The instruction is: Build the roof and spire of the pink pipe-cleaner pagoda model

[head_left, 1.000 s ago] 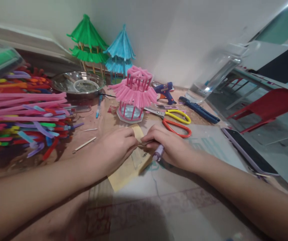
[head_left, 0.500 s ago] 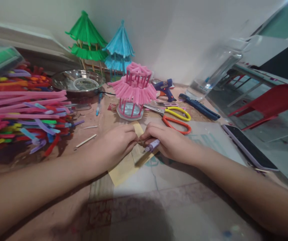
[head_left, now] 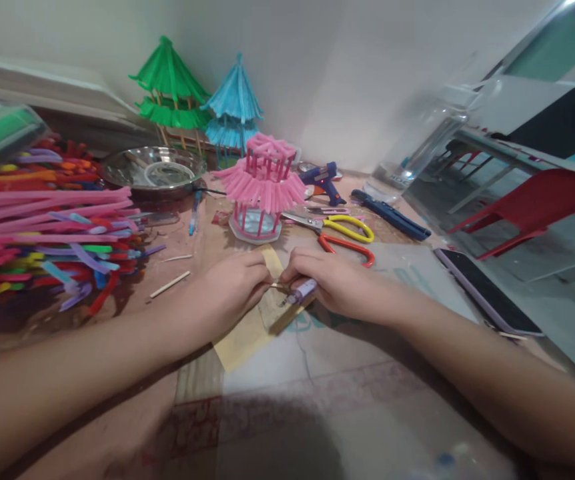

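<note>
A thin stick (head_left: 279, 286) is sitting pinched in the left hand (head_left: 237, 283), over yellow paper (head_left: 240, 350); just beside it, the right hand (head_left: 330, 283) is gripping a purple tool (head_left: 305, 291). Past the 2 hands, I'm seeing a pink model (head_left: 266, 190) standing near scissors (head_left: 312, 224) on the surface (head_left: 172, 233).

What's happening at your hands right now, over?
Left hand pinching thin piece. Right hand gripping purple tool. Yellow sheet beneath. Pink tower, scissors close beyond.

The paper strip (head_left: 240, 350) lies before the front pavilion (head_left: 267, 190), scissors (head_left: 313, 223) and phone (head_left: 487, 291) right, pipe cleaners (head_left: 52, 237) left.
</note>
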`<control>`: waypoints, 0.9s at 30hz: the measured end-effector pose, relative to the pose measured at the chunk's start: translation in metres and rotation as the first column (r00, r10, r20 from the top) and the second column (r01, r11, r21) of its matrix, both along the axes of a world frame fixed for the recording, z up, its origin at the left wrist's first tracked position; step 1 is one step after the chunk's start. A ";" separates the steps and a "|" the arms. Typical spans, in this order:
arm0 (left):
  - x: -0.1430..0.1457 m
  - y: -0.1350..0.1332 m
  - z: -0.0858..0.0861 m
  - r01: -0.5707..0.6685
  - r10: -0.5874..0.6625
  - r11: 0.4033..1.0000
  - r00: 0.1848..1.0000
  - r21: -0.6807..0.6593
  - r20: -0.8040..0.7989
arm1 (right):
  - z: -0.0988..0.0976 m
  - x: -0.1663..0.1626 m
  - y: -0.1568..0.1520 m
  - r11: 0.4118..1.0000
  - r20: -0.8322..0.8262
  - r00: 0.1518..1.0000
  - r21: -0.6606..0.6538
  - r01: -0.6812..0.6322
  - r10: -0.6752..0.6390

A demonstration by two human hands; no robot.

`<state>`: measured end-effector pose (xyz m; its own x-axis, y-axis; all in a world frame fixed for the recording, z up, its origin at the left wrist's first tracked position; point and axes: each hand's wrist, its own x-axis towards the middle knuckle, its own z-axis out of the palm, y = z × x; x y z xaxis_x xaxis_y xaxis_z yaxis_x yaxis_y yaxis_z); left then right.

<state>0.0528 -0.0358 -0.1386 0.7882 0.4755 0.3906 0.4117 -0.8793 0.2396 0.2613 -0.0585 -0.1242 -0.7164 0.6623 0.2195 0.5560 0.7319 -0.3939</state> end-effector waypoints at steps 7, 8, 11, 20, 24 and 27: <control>-0.001 0.000 -0.005 -0.030 0.028 0.998 0.999 0.048 0.037 | -0.001 -0.001 0.001 0.999 -0.027 0.999 -0.030 -0.021 0.020; -0.002 0.001 -0.005 -0.028 0.026 0.999 0.999 0.040 0.038 | -0.001 -0.001 0.002 0.999 -0.025 0.999 -0.045 -0.021 0.020; -0.002 0.001 -0.004 -0.033 0.033 0.999 0.999 0.007 0.012 | -0.001 0.000 0.004 0.999 -0.062 0.998 -0.032 -0.004 0.002; -0.004 -0.001 0.001 -0.051 0.051 0.997 0.999 -0.065 -0.014 | -0.004 -0.003 0.004 1.000 -0.098 0.995 -0.003 0.005 -0.005; -0.005 -0.001 -0.002 -0.068 0.067 0.993 0.998 -0.100 -0.019 | -0.014 0.000 0.009 0.984 -0.208 0.973 0.120 0.131 -0.104; -0.007 0.000 -0.004 -0.085 0.087 0.988 0.996 -0.131 0.008 | -0.015 0.011 0.019 0.918 -0.196 0.927 0.177 0.354 -0.320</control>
